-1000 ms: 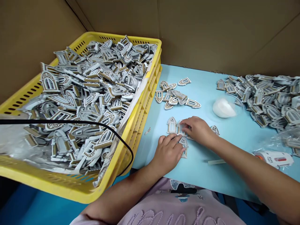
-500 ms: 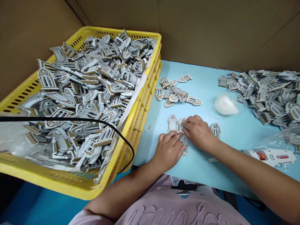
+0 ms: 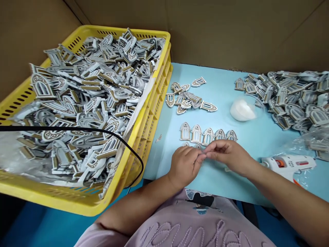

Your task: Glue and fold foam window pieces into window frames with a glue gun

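Note:
My left hand (image 3: 185,165) and my right hand (image 3: 230,157) meet fingertip to fingertip just in front of a row of small arched window pieces (image 3: 207,136). Both are closed in a pinch. What lies between the fingertips, if anything, is too small to make out. The pieces in the row are white-grey with gold edges and stand side by side, points facing away from me. Behind my left hand, the tops of two more window pieces (image 3: 197,146) show; the rest of them is covered by the hand.
At left stands a yellow crate (image 3: 102,206) heaped with window pieces. A small loose group (image 3: 189,99) lies beyond the row, near a clear dish of white material (image 3: 243,109). At right are a larger pile (image 3: 295,103), a white glue gun (image 3: 290,163) and clear plastic. A black cable (image 3: 84,129) crosses the crate.
Both hands have come off the window pieces and drawn together in a pinch, closer to me. The row, partly covered before, now shows more fully. The view has shifted slightly.

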`<state>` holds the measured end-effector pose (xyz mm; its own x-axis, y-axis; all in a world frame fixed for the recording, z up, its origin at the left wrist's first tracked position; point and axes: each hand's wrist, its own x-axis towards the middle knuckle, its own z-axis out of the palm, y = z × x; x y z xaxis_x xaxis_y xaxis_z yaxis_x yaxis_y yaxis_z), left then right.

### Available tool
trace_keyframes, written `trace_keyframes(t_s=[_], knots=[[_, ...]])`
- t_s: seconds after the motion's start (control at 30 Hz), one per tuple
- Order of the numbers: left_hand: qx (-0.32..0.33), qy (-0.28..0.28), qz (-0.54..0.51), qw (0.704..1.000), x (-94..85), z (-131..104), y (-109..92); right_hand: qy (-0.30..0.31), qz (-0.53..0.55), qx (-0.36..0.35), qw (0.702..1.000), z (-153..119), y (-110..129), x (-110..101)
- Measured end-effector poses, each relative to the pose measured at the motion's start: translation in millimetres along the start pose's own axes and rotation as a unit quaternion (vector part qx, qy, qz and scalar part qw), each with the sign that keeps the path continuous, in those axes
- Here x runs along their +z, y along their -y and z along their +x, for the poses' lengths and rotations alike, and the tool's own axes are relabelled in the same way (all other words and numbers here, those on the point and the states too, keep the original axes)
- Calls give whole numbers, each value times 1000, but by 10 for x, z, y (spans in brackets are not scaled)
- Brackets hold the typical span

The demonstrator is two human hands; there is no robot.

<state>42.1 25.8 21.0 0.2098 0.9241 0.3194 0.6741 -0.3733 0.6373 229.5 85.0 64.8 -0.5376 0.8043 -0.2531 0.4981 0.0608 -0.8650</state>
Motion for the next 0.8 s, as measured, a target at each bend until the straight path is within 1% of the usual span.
trace_keyframes(t_s=[0.07,0.13,0.2,0.27,0.33,0.53,0.67,0.8], knots=[[16,14,31,999,36,50,-31,-60,-8,26,998,32,-71,-88],[37,25,83,996,80,75,-46,-128,-48,51,989,115,-148,-207],[67,31,129,989,131,69,-45,-168,-102,66,978,209,-212,-298],[98,40,155,982,183,43,-34,-167,-152,62,972,289,-254,-324],[113,51,172,977,228,16,-19,-150,-194,43,969,346,-278,-292],[97,79,197,972,286,2,4,-123,-292,-29,948,422,-353,-166],[93,77,201,972,290,3,1,-106,-325,-57,938,418,-438,-152],[93,71,201,973,290,0,-2,-106,-358,-82,924,383,-499,-125]])
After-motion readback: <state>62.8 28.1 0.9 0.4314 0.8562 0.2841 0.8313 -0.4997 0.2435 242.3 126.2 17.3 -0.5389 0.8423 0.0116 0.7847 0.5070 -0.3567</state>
